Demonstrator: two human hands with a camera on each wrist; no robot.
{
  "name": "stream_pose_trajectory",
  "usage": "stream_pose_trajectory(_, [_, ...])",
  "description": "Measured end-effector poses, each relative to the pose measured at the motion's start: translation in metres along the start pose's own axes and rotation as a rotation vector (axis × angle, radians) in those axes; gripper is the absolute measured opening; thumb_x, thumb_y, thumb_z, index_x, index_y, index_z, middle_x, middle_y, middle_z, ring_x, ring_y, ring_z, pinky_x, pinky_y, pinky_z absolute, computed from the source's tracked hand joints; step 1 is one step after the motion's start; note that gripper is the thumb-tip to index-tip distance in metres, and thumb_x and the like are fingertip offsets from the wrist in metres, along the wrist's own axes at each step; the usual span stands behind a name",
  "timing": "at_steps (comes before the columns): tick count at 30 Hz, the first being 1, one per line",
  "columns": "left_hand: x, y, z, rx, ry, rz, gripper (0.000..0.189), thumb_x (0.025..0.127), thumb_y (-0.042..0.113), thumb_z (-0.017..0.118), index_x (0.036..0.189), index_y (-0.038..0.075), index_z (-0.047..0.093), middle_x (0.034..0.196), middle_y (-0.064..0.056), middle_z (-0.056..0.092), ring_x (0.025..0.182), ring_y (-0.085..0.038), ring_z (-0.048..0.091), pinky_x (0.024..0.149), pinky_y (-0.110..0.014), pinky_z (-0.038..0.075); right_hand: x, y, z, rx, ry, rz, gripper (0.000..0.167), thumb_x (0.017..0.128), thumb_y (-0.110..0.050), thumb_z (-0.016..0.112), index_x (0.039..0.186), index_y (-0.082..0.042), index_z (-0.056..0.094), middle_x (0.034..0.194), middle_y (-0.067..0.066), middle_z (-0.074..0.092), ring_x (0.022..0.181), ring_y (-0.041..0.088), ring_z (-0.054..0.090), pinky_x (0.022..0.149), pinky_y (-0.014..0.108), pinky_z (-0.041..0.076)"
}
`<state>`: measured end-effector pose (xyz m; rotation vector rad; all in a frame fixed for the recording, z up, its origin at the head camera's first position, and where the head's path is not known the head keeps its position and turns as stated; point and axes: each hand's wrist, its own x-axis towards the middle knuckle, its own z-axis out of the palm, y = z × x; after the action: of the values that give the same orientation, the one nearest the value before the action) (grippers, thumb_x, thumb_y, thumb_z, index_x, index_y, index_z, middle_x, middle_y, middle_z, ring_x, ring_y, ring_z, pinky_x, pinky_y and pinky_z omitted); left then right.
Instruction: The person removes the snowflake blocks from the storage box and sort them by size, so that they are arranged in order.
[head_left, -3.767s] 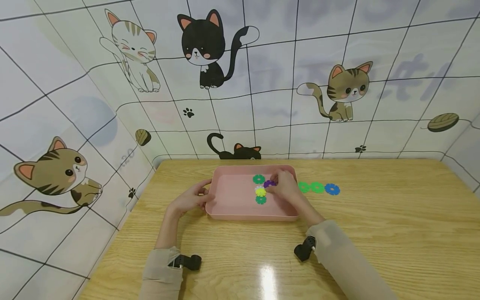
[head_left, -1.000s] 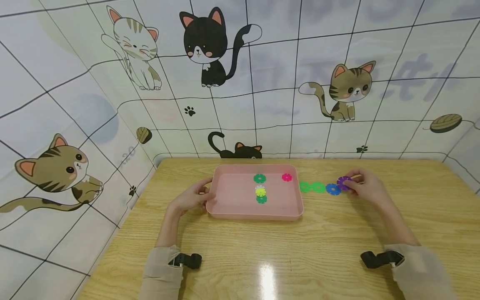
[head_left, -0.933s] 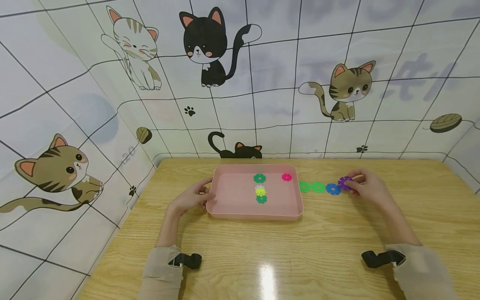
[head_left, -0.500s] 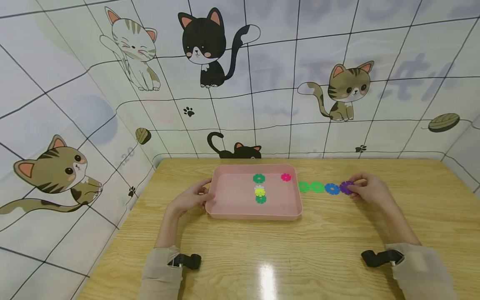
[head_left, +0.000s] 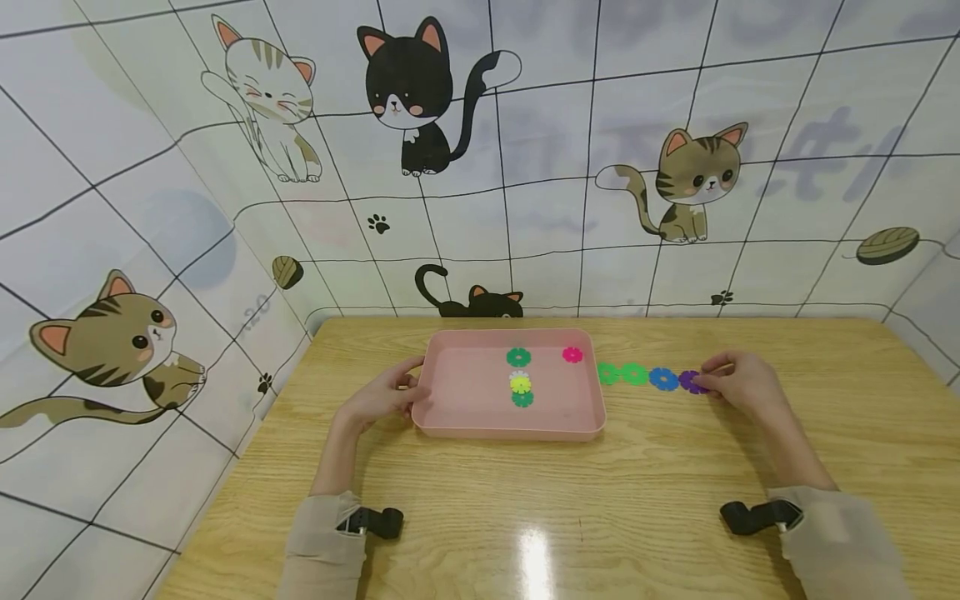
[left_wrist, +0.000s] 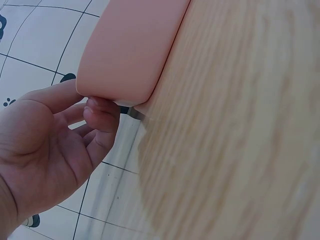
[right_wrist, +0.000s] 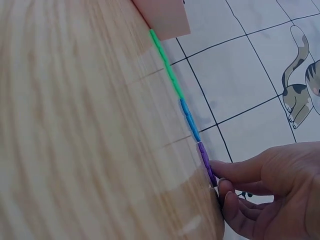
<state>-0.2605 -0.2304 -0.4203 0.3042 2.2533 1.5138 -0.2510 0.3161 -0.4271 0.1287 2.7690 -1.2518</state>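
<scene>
My right hand (head_left: 742, 385) pinches the right edge of a purple interlocking disc (head_left: 690, 382), flat at the table. Left of it lie a blue disc (head_left: 663, 379) and two light green discs (head_left: 634, 374), forming a row that runs out from the tray's right side. In the right wrist view the purple disc (right_wrist: 204, 157) sits end to end with the blue disc (right_wrist: 189, 120). My left hand (head_left: 378, 393) grips the left side of the pink tray (head_left: 457, 432), thumb over the rim; the left wrist view shows fingers curled at the tray's corner (left_wrist: 115, 75).
Inside the tray are a pink disc (head_left: 572, 355), a dark green disc (head_left: 518, 357), and a cluster with a yellow disc (head_left: 521, 384) overlapping a white one and another green disc (head_left: 522, 399). A cat-patterned wall (head_left: 555, 275) rises behind the wooden table (head_left: 480, 483).
The right hand took the purple disc out of the tray, carried it right, then lowered it to the row's end beside the blue disc. The left hand stays at the tray.
</scene>
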Motion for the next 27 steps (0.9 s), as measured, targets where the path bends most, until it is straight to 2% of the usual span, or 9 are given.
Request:
stream_pose_trajectory(7, [0.001,-0.001,0.000,0.006,0.003,0.000,0.066,0.103,0.008,0.058,0.159,0.003,0.024,0.099,-0.013,0.051,0.070,-0.018,0.053,0.064,-0.028,0.047,-0.001,-0.002,-0.001,-0.018,0.024,-0.016,0.038,0.099,-0.017,0.064,0.120,0.014,0.056,0.105,0.029,0.066,0.070,0.017,0.065,0.060,0.028,0.053])
stream_pose_trajectory(13, [-0.001,0.000,0.000,0.004,0.003,-0.002,0.066,0.102,0.009,0.059,0.160,0.004,0.025,0.098,-0.012,0.052,0.070,-0.018,0.053,0.065,-0.029,0.047,-0.002,-0.012,-0.001,-0.085,0.077,-0.111,0.038,0.100,-0.021,0.063,0.121,0.011,0.060,0.103,0.028,0.067,0.070,0.019,0.064,0.059,0.028,0.048])
stream_pose_trajectory(17, [-0.001,-0.001,0.000,0.002,0.002,0.000,0.067,0.102,0.009,0.059,0.159,0.004,0.025,0.098,-0.012,0.052,0.069,-0.018,0.052,0.065,-0.030,0.047,-0.003,-0.023,0.004,-0.094,0.099,-0.200,0.033,0.099,-0.017,0.064,0.117,0.010,0.063,0.102,0.028,0.067,0.081,0.030,0.066,0.060,0.030,0.049])
stream_pose_trajectory(21, [0.000,-0.001,0.000,0.004,0.005,-0.002,0.067,0.102,0.009,0.060,0.159,0.004,0.026,0.098,-0.012,0.052,0.070,-0.019,0.053,0.065,-0.030,0.047,-0.005,-0.036,0.010,-0.078,0.087,-0.247,0.033,0.100,-0.019,0.064,0.118,0.008,0.064,0.108,0.028,0.066,0.099,0.044,0.064,0.065,0.031,0.051])
stream_pose_trajectory(27, [0.000,0.000,0.000,0.004,0.003,-0.002,0.067,0.102,0.010,0.060,0.159,0.004,0.026,0.099,-0.013,0.052,0.070,-0.019,0.053,0.066,-0.030,0.047,-0.007,-0.056,0.022,-0.034,0.076,-0.290,0.032,0.101,-0.021,0.062,0.121,0.004,0.064,0.112,0.025,0.067,0.101,0.041,0.065,0.065,0.029,0.051])
